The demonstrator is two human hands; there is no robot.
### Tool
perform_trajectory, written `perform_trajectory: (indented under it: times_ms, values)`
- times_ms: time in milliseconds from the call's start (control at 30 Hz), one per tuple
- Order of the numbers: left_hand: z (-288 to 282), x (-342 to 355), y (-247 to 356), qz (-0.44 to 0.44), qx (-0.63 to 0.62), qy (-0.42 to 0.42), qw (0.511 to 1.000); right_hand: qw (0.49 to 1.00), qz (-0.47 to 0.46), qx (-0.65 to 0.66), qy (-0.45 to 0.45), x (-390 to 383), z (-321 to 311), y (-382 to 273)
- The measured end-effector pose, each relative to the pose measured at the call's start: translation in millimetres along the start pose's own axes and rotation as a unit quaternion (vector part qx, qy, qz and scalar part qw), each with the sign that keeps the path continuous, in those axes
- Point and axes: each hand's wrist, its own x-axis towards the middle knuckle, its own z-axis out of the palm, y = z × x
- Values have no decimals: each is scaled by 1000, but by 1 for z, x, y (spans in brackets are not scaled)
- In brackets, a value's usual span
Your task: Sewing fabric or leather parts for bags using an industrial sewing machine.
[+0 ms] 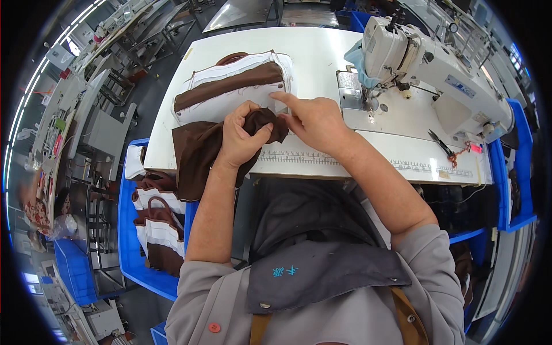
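My left hand (244, 135) is closed on a bunched piece of brown fabric (201, 152), which drapes over the table's front left. My right hand (313, 123) has its index finger raised toward a white and brown bag piece (224, 89); its thumb and bent fingers are at the fabric's bunched edge, apparently gripping it. The bag piece lies flat behind both hands, a rounded brown handle showing at its far edge.
A sewing machine (437, 75) stands at the right of the white table (305, 52), with black snips (440, 144) near a printed ruler strip. Blue crates (132, 241) flank the table, the left holding bag pieces (161, 230). Other workbenches line the left.
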Motion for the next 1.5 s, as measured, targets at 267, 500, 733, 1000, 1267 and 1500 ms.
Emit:
perform_trajectory:
  times_ms: [267, 500, 733, 1000, 1267, 1500]
  values:
    - [1, -4, -4, -22, -86, 18, 996, 992, -69, -88, 56, 6, 13, 14]
    - [29, 7, 8, 40, 23, 72, 996, 968, 138, 195, 77, 1, 14, 16]
    - [36, 19, 12, 94, 88, 91, 987, 882, 220, 415, 33, -2, 29, 52]
    - [44, 23, 5, 74, 122, 148, 979, 869, 240, 430, -40, 3, 16, 57]
    - [43, 23, 7, 91, 151, 161, 971, 836, 268, 478, -27, 8, 4, 42]
    - [45, 26, 7, 97, 175, 167, 965, 919, 222, 324, -18, 7, 11, 45]
